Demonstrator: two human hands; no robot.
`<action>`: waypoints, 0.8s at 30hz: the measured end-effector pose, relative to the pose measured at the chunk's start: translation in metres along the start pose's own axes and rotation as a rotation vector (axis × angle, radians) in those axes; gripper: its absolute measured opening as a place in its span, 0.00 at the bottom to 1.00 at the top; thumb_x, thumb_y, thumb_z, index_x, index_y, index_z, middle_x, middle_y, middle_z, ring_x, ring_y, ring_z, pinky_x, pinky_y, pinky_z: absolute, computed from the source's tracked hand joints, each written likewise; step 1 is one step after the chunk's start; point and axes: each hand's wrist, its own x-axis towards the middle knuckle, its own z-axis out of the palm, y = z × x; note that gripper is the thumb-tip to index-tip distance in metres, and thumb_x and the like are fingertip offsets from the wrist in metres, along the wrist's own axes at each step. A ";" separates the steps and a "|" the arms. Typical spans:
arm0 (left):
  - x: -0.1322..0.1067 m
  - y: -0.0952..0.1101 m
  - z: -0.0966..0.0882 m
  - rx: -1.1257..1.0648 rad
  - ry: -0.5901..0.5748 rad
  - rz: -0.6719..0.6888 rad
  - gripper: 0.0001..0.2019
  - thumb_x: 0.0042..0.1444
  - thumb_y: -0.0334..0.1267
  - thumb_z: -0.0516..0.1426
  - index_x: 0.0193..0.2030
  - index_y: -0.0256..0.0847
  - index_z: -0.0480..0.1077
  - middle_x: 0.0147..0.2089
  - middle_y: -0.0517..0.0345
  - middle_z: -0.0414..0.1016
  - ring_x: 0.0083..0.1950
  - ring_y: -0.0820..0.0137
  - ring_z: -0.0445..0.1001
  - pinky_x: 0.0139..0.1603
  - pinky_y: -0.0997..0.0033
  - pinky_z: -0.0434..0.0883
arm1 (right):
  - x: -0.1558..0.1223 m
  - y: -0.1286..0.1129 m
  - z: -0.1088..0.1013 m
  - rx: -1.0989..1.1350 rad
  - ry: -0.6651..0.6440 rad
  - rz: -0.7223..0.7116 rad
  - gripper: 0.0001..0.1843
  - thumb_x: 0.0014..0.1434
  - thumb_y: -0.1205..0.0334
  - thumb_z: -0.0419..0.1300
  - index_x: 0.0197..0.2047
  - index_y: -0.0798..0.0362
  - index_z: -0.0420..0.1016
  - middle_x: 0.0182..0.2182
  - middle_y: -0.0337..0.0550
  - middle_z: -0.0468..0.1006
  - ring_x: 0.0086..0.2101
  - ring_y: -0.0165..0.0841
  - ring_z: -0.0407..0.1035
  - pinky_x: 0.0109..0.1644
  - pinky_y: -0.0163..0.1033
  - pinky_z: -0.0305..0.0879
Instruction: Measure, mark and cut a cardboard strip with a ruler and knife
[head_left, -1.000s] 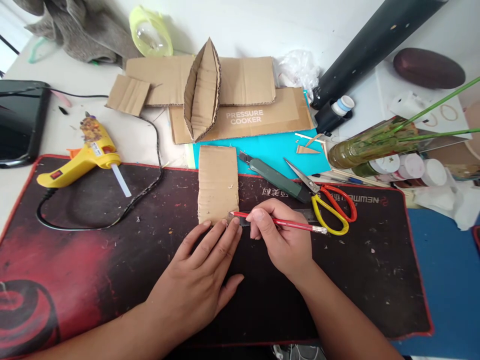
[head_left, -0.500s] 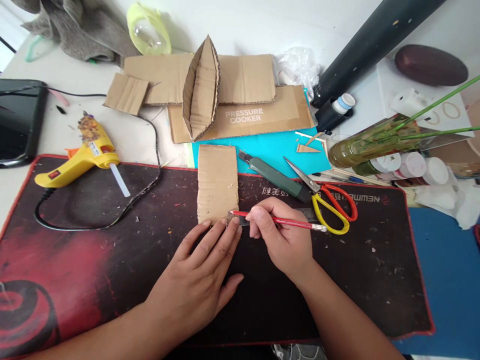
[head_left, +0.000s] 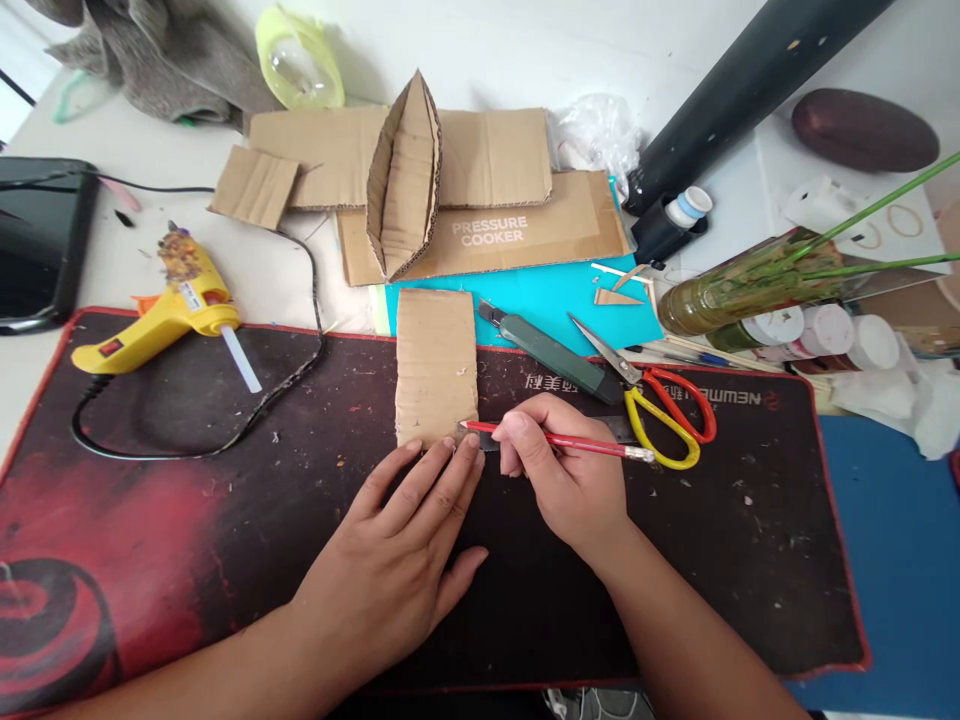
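A small rectangular piece of cardboard (head_left: 436, 365) lies flat on the dark mat. My left hand (head_left: 405, 540) rests palm down, fingers stretched out and thumb apart, its fingertips pressing on the cardboard's near edge. In my right hand (head_left: 566, 480) is a red pencil (head_left: 574, 440) with a white eraser end. The pencil tip is at the cardboard's lower right corner, close to my left fingertips. A dark, flat strip like a ruler (head_left: 615, 430) runs beneath my right hand, mostly covered. Just beyond lie a green utility knife (head_left: 551, 357) and scissors (head_left: 664, 415) with yellow and red handles.
At left lies a yellow glue gun (head_left: 161, 325) with its looped cable. Behind are cardboard pieces (head_left: 495, 155), a boat-shaped cardboard form (head_left: 405, 185) and a blue sheet (head_left: 525, 305). A bottle with green stems (head_left: 694, 295) and paint jars (head_left: 825, 330) are at right.
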 end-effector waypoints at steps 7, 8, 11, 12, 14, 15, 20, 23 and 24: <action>-0.002 0.000 -0.001 0.000 -0.004 0.001 0.32 0.80 0.50 0.50 0.78 0.26 0.66 0.80 0.43 0.70 0.77 0.56 0.68 0.89 0.55 0.40 | 0.001 0.001 0.001 0.003 0.002 0.006 0.15 0.79 0.59 0.60 0.37 0.49 0.79 0.24 0.31 0.79 0.25 0.26 0.73 0.34 0.34 0.70; -0.002 0.000 -0.001 0.000 -0.004 0.000 0.32 0.80 0.50 0.50 0.78 0.26 0.66 0.80 0.44 0.70 0.77 0.56 0.68 0.89 0.55 0.40 | 0.001 0.001 0.001 0.003 0.002 0.007 0.15 0.79 0.59 0.60 0.37 0.49 0.79 0.24 0.31 0.78 0.25 0.26 0.73 0.34 0.34 0.70; -0.002 0.000 -0.001 0.003 0.000 -0.001 0.31 0.80 0.50 0.49 0.77 0.27 0.66 0.79 0.44 0.71 0.77 0.57 0.69 0.89 0.56 0.41 | 0.001 0.001 0.001 -0.001 -0.001 0.004 0.16 0.79 0.59 0.60 0.36 0.49 0.79 0.24 0.31 0.78 0.25 0.26 0.72 0.34 0.34 0.70; -0.002 0.000 0.000 0.003 0.001 -0.002 0.31 0.80 0.50 0.49 0.77 0.27 0.66 0.79 0.45 0.71 0.77 0.57 0.69 0.89 0.56 0.41 | 0.000 0.001 0.001 -0.002 -0.003 0.002 0.16 0.79 0.58 0.60 0.36 0.49 0.79 0.23 0.31 0.78 0.25 0.26 0.72 0.34 0.34 0.69; -0.001 0.000 0.000 0.004 -0.001 0.000 0.31 0.80 0.50 0.50 0.78 0.26 0.66 0.79 0.44 0.71 0.77 0.57 0.68 0.89 0.55 0.41 | 0.000 0.001 0.001 0.001 -0.003 0.003 0.16 0.79 0.58 0.60 0.37 0.49 0.79 0.24 0.31 0.78 0.25 0.26 0.73 0.34 0.34 0.69; -0.001 0.000 0.000 0.004 -0.002 0.001 0.32 0.80 0.50 0.50 0.78 0.26 0.66 0.79 0.44 0.70 0.77 0.57 0.68 0.89 0.55 0.42 | 0.000 0.001 0.001 0.005 -0.002 0.005 0.16 0.79 0.58 0.60 0.37 0.49 0.79 0.24 0.31 0.78 0.25 0.26 0.73 0.34 0.34 0.70; -0.002 0.000 0.000 0.019 -0.002 0.000 0.31 0.80 0.50 0.49 0.78 0.27 0.66 0.79 0.45 0.71 0.77 0.56 0.68 0.88 0.54 0.43 | 0.000 0.001 0.001 0.008 -0.002 0.004 0.15 0.79 0.59 0.60 0.37 0.49 0.79 0.24 0.31 0.78 0.25 0.27 0.73 0.33 0.34 0.70; -0.002 0.001 0.000 0.032 -0.002 -0.002 0.31 0.80 0.50 0.48 0.76 0.28 0.68 0.78 0.45 0.72 0.76 0.56 0.70 0.88 0.54 0.44 | 0.000 0.001 0.001 0.002 -0.001 0.005 0.16 0.79 0.59 0.60 0.37 0.49 0.79 0.24 0.31 0.78 0.25 0.27 0.72 0.33 0.34 0.69; -0.002 0.001 0.000 0.033 0.001 -0.001 0.31 0.80 0.50 0.48 0.76 0.27 0.69 0.78 0.45 0.73 0.76 0.56 0.70 0.88 0.54 0.44 | 0.001 0.001 0.001 0.004 0.001 0.008 0.16 0.79 0.59 0.60 0.37 0.49 0.79 0.24 0.31 0.78 0.25 0.27 0.72 0.33 0.34 0.69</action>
